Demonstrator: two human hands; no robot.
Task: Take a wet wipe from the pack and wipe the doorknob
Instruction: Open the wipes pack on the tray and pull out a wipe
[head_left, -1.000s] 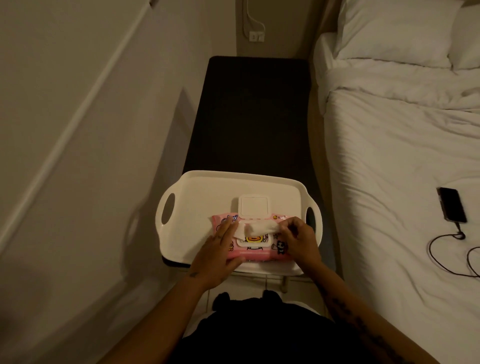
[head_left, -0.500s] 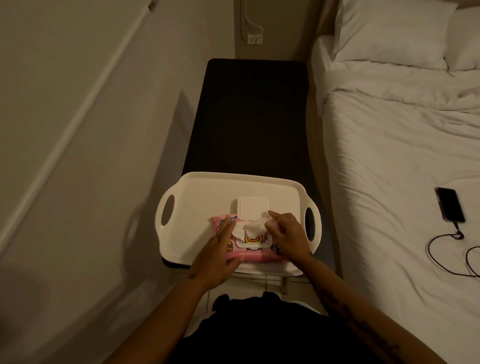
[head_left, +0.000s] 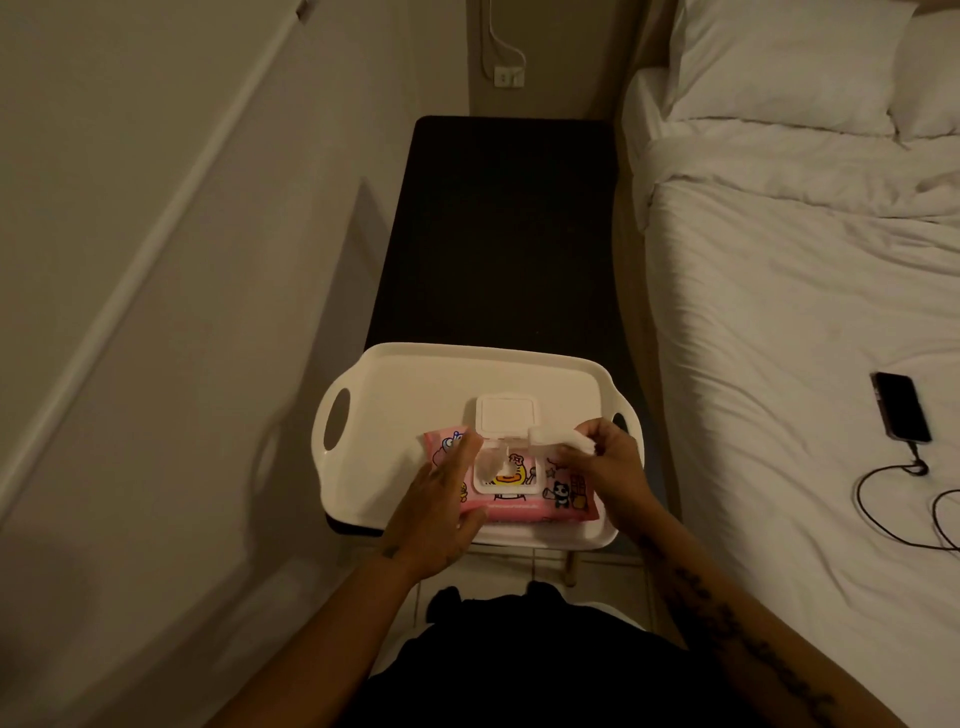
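A pink wet wipe pack (head_left: 556, 499) with cartoon prints lies on a white tray (head_left: 415, 384). Its white flip lid (head_left: 505, 414) stands open behind the opening. My left hand (head_left: 436, 512) lies flat on the pack's left end, fingers spread, pressing it down. My right hand (head_left: 605, 467) pinches a white wet wipe (head_left: 558, 435) and holds it stretched out just above the pack's right side. Another bit of wipe pokes up in the opening. No doorknob is in view.
The tray rests on the near end of a narrow black table (head_left: 504, 234) between a beige wall on the left and a white bed (head_left: 810, 312) on the right. A dark phone (head_left: 901, 414) with a cable lies on the bed. A wall socket (head_left: 508, 77) is behind the table.
My right hand has pulled the wipe up out of the opening and off to the right. My left hand has stayed pressed on the pack.
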